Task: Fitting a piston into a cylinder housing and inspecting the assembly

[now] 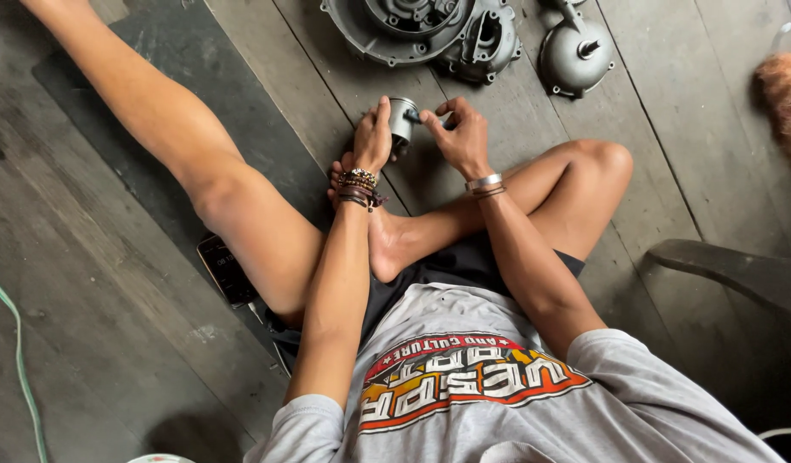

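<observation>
Far left edge: a green cable (pixel 18 343) runs along the wooden plank floor (pixel 112 283).

Left of centre: a dark mat (pixel 198 94) lies under the outstretched leg. A dark phone (pixel 226 270) rests on the floor, partly tucked beneath the thigh.

Centre: the left hand (pixel 374 137), with beaded bracelets at the wrist, is clasped around a short metal cylinder, apparently a piston (pixel 402 120), held in the air above the crossed foot. Just right of it, the right hand (pixel 462 137), with a metal bangle at the wrist, pinches a small dark part (pixel 412 116) against the piston's side, fingertips closed on it.

Far centre: a grey engine casing (pixel 412 30) lies on the floor, cut off by the top edge. Right of it sits a rounded metal cover with a stub (pixel 574 56).

Right: a tuft of tan fibre (pixel 785 94) at the edge, and a dark curved chair or seat part (pixel 738 274) nearer.

Progress, as a judgement: the piston is out of the casing and in hand, and the work on its side is under way, not finished; the casing parts remain apart on the floor.

Hard to make out: what the small dark part is, whether pin, clip or tool, and whether it is going in or coming out. The piston's far side is hidden by the fingers.
</observation>
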